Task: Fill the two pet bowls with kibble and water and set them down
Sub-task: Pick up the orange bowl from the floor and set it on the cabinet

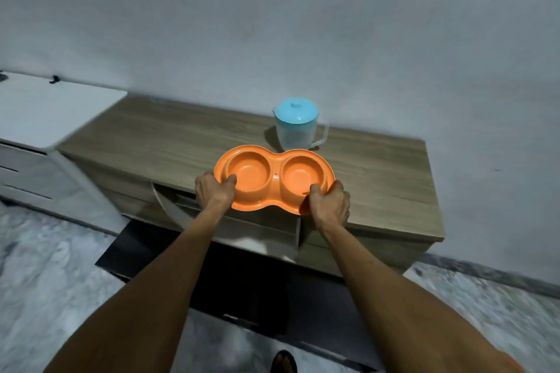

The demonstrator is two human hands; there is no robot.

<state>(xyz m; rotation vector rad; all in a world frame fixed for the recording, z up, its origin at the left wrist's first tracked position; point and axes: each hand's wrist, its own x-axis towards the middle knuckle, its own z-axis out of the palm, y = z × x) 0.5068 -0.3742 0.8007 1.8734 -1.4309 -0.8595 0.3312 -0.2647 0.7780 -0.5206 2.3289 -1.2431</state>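
An orange double pet bowl (274,157) with two round wells, both holding nothing, is over the front edge of a low wooden cabinet (169,136). My left hand (213,189) grips its left rim, thumb inside the left well. My right hand (330,203) grips the right rim, thumb on top. Behind the bowl stands a clear plastic jug (295,127) with a light blue lid and a handle on its right. No kibble is in view.
A white unit with drawers (45,106) adjoins the cabinet on the left. A dark open drawer or door (169,251) sticks out below the cabinet front. A grey wall runs behind. The floor is speckled stone, and a sandalled foot (283,362) shows at the bottom.
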